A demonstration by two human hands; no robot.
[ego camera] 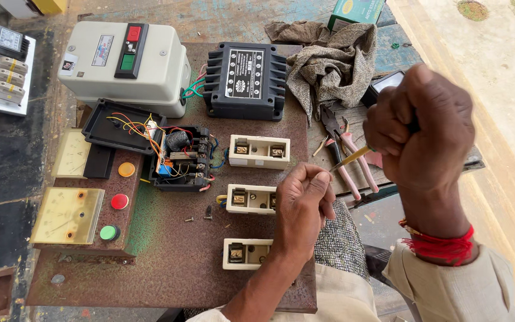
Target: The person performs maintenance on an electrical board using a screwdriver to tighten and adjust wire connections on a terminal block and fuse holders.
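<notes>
Left to right: rusty panel [168, 262]; 3 white fuse holders, the middle one [251, 199] under your left hand [303, 203], fingers curled, contents unseen. Your right hand [419, 130] clenches a yellow-shafted screwdriver [351, 158]; seat its tip squarely before turning.

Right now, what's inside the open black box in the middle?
Inside the open black box are tangled orange, yellow, red and blue wires and a dark round part. Whatever lies beneath them is hidden. Its lid lies beside it.

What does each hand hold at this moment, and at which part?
The right hand grips a screwdriver by its handle. The left hand is closed at the tip; whether it holds something cannot be told.
</notes>
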